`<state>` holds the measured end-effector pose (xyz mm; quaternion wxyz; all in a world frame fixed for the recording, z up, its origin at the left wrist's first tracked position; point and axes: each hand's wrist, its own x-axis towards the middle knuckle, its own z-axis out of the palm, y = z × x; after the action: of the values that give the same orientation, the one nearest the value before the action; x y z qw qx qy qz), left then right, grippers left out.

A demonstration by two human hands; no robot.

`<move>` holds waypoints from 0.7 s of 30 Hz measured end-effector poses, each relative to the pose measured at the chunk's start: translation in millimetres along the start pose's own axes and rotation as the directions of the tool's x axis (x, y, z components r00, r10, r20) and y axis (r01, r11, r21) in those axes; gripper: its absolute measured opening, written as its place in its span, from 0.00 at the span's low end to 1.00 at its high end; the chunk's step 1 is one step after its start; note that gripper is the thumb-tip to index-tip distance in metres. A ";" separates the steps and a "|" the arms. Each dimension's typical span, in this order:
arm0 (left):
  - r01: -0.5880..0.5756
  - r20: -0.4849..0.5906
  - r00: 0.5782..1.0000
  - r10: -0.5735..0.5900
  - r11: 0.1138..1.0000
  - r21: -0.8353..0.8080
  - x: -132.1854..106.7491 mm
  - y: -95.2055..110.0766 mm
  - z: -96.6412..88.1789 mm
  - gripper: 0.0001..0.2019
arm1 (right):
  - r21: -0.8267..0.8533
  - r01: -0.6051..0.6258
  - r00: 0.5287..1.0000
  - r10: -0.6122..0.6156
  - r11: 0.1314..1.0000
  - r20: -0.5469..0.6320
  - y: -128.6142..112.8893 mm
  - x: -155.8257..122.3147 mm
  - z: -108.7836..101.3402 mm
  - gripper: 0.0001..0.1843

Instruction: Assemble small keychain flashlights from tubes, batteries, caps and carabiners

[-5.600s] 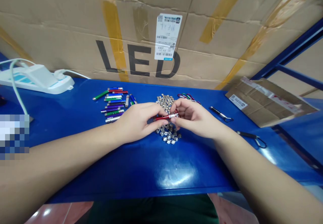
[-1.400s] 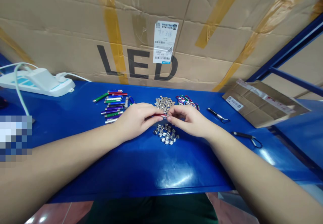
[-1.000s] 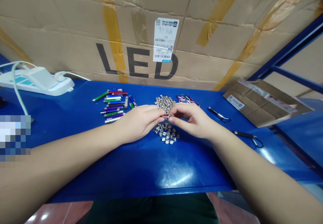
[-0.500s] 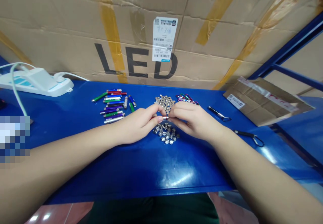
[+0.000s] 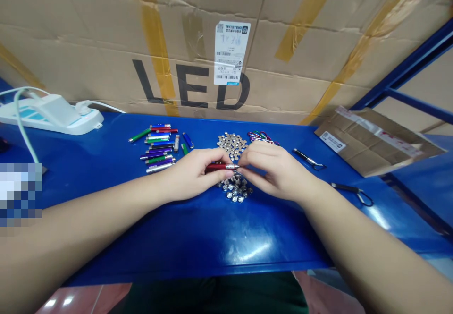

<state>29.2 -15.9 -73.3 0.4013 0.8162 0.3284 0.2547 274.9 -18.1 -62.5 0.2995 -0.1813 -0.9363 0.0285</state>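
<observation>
Between the thumb and fingers of my left hand (image 5: pixel 187 174) lies a slim red penlight tube (image 5: pixel 220 166) with a small white label, held level. My right hand (image 5: pixel 274 170) pinches at the tube's silver right end; its fingertips partly hide what is there. Just behind the hands is a spread of small round button cells (image 5: pixel 230 143). In front of and below the tube sits a heap of shiny silver end caps (image 5: pixel 238 192). Left of my hands, several coloured penlight tubes (image 5: pixel 159 149) lie in a loose stack, in green, blue, red, purple and silver.
Coloured carabiner clips (image 5: pixel 260 137) lie behind my right hand. Two black penlights with clips, one nearer the back (image 5: pixel 304 157) and one nearer the front (image 5: pixel 345 188), lie to the right. A small cardboard box (image 5: pixel 375 144), a white power strip (image 5: pixel 85 121) and a large carton (image 5: pixel 290 87) border the blue table (image 5: pixel 198 238).
The red tube now shows plainly between my left fingers, where mostly its silver end showed before. My left fingers have shifted back along it. My right hand stays nearly in place.
</observation>
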 end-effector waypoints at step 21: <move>0.053 -0.002 0.998 -0.055 0.971 -0.234 -2.2 1.0 -0.9 0.16 | -0.089 0.000 1.000 0.000 0.996 0.000 -5.0 0.1 0.8 0.08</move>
<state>27.5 -17.6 -72.3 0.5000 0.7528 0.3200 0.2842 272.8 -22.6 -62.3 0.2910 -0.1943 -0.9367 -0.0132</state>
